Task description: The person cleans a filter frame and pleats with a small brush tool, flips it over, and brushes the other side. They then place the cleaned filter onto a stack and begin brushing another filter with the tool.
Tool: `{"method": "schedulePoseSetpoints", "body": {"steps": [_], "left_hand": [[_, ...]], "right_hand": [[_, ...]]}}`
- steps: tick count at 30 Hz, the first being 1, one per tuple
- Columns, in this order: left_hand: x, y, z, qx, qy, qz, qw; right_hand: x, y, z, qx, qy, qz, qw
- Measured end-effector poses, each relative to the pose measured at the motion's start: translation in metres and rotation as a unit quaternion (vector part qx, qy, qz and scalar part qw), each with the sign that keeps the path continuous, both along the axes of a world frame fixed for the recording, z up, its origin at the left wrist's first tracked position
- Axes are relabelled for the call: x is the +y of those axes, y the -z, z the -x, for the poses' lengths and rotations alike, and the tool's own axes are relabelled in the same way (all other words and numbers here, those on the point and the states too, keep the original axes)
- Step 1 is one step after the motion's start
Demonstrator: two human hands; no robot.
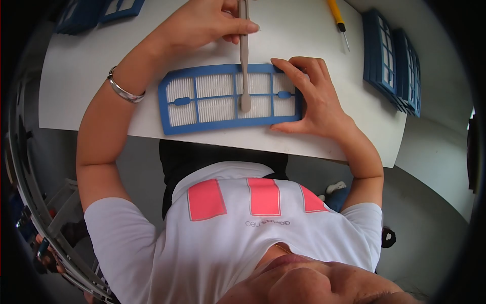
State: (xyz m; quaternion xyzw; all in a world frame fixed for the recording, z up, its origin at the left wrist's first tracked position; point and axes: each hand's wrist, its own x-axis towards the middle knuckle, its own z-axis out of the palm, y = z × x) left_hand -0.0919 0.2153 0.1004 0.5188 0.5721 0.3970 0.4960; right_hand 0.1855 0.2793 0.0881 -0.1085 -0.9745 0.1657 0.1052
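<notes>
A blue-framed filter (216, 117) with white pleated panels lies flat near the table's front edge. My left hand (223, 24) is closed around the upper part of a long grey tool (244, 55), above the filter's far edge. The tool's rounded, flattened end rests over the panels right of the filter's middle. At the filter's right end, my right hand (321, 101) grips the frame, with the thumb at the near edge and the index finger at the far edge. Part of that end is hidden under the hand.
A yellow-handled screwdriver (336, 15) lies at the back right of the white table (96, 96). Stacked blue-framed filters (379, 55) stand at the right edge, and more blue frames (81, 15) are at the back left. A shoe (335, 187) shows below the table.
</notes>
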Motion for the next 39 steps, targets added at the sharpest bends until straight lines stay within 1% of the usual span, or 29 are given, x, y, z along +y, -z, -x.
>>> {"method": "schedulePoseSetpoints", "body": {"steps": [1, 5, 7, 8, 10, 11, 12, 14, 15, 20, 22, 24, 25, 26, 28, 32, 34, 35, 37, 38, 39], "left_hand": [[0.0, 0.001, 0.005, 0.0, -0.026, 0.006, 1.0], [-0.004, -0.006, 0.004, 0.021, -0.014, 0.028, 0.999], [-0.008, -0.015, -0.005, 0.019, 0.055, -0.012, 0.998], [-0.007, -0.011, -0.001, 0.019, 0.053, -0.011, 0.998], [-0.002, -0.001, 0.011, 0.013, -0.029, -0.03, 0.999], [-0.003, -0.003, 0.011, 0.037, -0.052, -0.024, 0.998], [-0.005, -0.005, 0.008, 0.037, -0.051, -0.024, 0.998], [-0.007, -0.007, 0.002, 0.025, 0.034, -0.007, 0.999], [-0.006, -0.006, 0.002, 0.025, 0.033, -0.008, 0.999], [-0.003, -0.002, 0.017, 0.026, -0.05, -0.025, 0.998], [-0.002, 0.001, 0.011, 0.024, -0.042, -0.02, 0.999], [-0.005, 0.001, 0.002, -0.019, -0.022, -0.055, 0.998], [-0.003, 0.0, 0.002, 0.009, -0.04, -0.06, 0.997], [-0.002, 0.002, 0.005, 0.01, -0.039, -0.06, 0.997], [0.0, 0.009, 0.012, -0.046, -0.073, -0.066, 0.994], [0.003, 0.017, 0.004, -0.078, -0.041, -0.073, 0.993], [0.004, 0.017, 0.005, -0.092, -0.071, -0.105, 0.988], [0.004, 0.019, 0.006, -0.09, -0.066, -0.105, 0.988], [0.003, 0.021, 0.008, -0.079, -0.116, -0.082, 0.987], [0.003, 0.019, 0.005, -0.074, -0.108, -0.079, 0.988], [0.002, 0.016, 0.001, -0.054, -0.093, -0.045, 0.993]], "right_hand": [[0.0, 0.0, 0.001, 0.003, 0.004, 0.001, 1.0], [0.0, -0.001, 0.0, 0.0, 0.007, -0.003, 1.0], [0.0, 0.0, -0.001, -0.001, -0.003, -0.005, 1.0], [-0.001, 0.0, 0.0, -0.002, -0.005, -0.003, 1.0], [-0.001, 0.0, 0.0, 0.006, 0.012, 0.005, 1.0], [-0.001, 0.001, 0.0, 0.007, 0.012, 0.005, 1.0], [0.0, 0.001, 0.0, 0.007, 0.014, 0.001, 1.0], [0.001, 0.0, 0.0, 0.006, 0.017, -0.005, 1.0], [0.0, 0.0, -0.001, 0.003, 0.016, -0.009, 1.0], [-0.001, 0.001, 0.0, 0.005, 0.013, 0.0, 1.0], [0.0, 0.0, 0.0, -0.003, 0.015, 0.003, 1.0], [-0.001, 0.001, -0.001, -0.003, 0.015, 0.002, 1.0], [-0.001, 0.001, 0.0, -0.002, 0.015, 0.002, 1.0], [-0.002, 0.001, 0.0, -0.001, 0.016, 0.002, 1.0], [-0.002, 0.001, 0.001, 0.002, 0.016, 0.005, 1.0], [-0.002, 0.006, 0.0, 0.032, 0.033, 0.029, 0.999], [0.0, 0.006, -0.002, 0.028, 0.003, 0.032, 0.999], [0.002, 0.006, -0.003, 0.031, 0.008, 0.031, 0.999], [0.002, 0.005, -0.004, 0.028, -0.019, 0.037, 0.999], [0.003, 0.005, -0.004, 0.033, -0.011, 0.039, 0.999], [0.002, 0.005, -0.004, 0.033, -0.018, 0.04, 0.998]]}}
